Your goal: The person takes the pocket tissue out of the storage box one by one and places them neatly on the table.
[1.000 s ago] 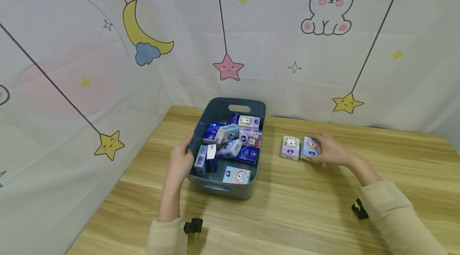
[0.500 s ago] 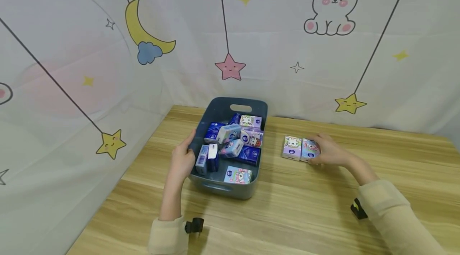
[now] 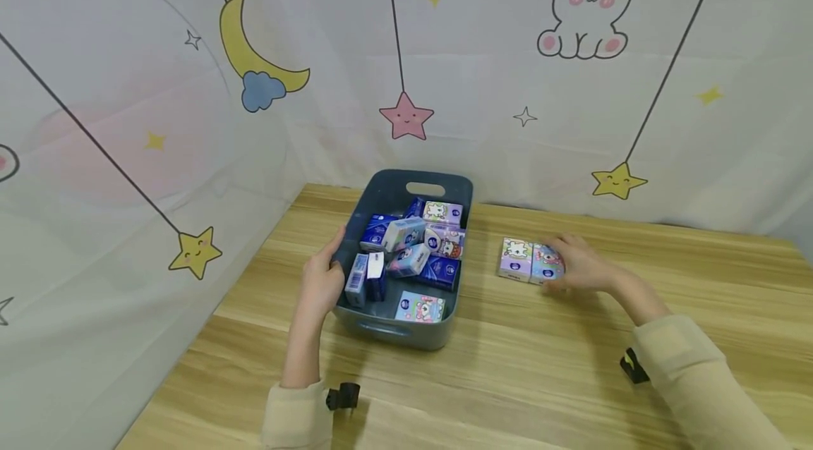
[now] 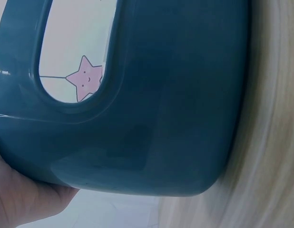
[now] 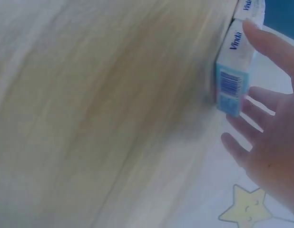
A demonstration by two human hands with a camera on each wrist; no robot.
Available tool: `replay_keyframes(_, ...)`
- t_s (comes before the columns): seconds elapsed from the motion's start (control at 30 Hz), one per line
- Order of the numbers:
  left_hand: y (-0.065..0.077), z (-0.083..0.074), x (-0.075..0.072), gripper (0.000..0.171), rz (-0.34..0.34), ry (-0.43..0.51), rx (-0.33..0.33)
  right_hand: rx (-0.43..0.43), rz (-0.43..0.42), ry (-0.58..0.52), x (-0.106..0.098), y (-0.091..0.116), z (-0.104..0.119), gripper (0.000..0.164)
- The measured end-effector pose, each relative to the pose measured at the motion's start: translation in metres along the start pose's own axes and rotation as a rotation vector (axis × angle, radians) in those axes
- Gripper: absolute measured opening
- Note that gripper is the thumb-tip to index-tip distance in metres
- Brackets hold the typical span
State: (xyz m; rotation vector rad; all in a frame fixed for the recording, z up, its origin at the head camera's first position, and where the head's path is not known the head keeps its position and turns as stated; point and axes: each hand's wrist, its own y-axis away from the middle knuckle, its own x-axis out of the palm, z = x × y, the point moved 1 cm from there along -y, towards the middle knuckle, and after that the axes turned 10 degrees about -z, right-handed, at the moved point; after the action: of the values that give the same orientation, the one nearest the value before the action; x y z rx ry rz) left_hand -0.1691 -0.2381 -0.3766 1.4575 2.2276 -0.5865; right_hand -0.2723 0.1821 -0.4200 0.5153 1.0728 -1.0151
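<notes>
On the left of the table stands a dark blue-green plastic bin [image 3: 406,333] holding several tissue packs. My left hand [image 3: 322,281] grips its left wall by the rim; the left wrist view shows the hand [image 4: 30,199] at the bin's corner [image 4: 161,142]. To the right of the bin, a purple tissue pack [image 3: 516,258] and a light blue tissue pack [image 3: 545,263] lie side by side, edges together. My right hand [image 3: 586,265] holds the light blue one at its right end, thumb on the near side and fingers at the far side. In the right wrist view that pack [image 5: 232,66] shows its barcode end.
Inside the bin, dark blue packs [image 3: 440,272] and light blue packs [image 3: 408,261] lie jumbled. The wooden table [image 3: 521,379] extends to the front and right. A white printed curtain [image 3: 483,147] hangs behind and at the left.
My right hand has slid the light blue pack left against the purple one, closing the small gap between them. The left hand and bin have stayed in place.
</notes>
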Motion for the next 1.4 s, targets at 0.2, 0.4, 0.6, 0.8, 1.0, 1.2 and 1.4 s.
replay_keyframes(0.2, 0.000, -0.001, 0.000, 0.063, -0.003, -0.001, -0.004, -0.050, -0.057, 0.010, -0.012, -0.007, 0.018, 0.094)
replay_keyframes(0.4, 0.000, 0.000, -0.001, 0.063, 0.001, -0.003, -0.005, -0.129, -0.102, 0.042, -0.025, -0.017, 0.059, 0.088)
replay_keyframes(0.6, 0.001, 0.000, 0.000, 0.063, 0.007, 0.006, -0.009, -0.280, -0.102, 0.051, -0.029, -0.024, 0.109, 0.078)
replay_keyframes(0.8, 0.000, 0.001, -0.001, 0.063, 0.002, -0.007, -0.001, -0.465, 0.010, -0.060, -0.019, -0.033, 0.164, 0.058)
replay_keyframes(1.0, 0.000, 0.002, -0.001, 0.063, -0.004, -0.011, 0.000, -0.666, 0.200, 0.046, 0.001, -0.050, 0.200, 0.056)
replay_keyframes(1.2, 0.000, 0.004, 0.001, 0.063, -0.005, -0.006, -0.013, -0.669, 0.390, 0.141, 0.021, -0.062, 0.212, 0.057)
replay_keyframes(1.4, -0.002, 0.004, -0.001, 0.063, -0.002, 0.008, -0.012, -0.633, 0.476, 0.200, 0.033, -0.067, 0.219, 0.062)
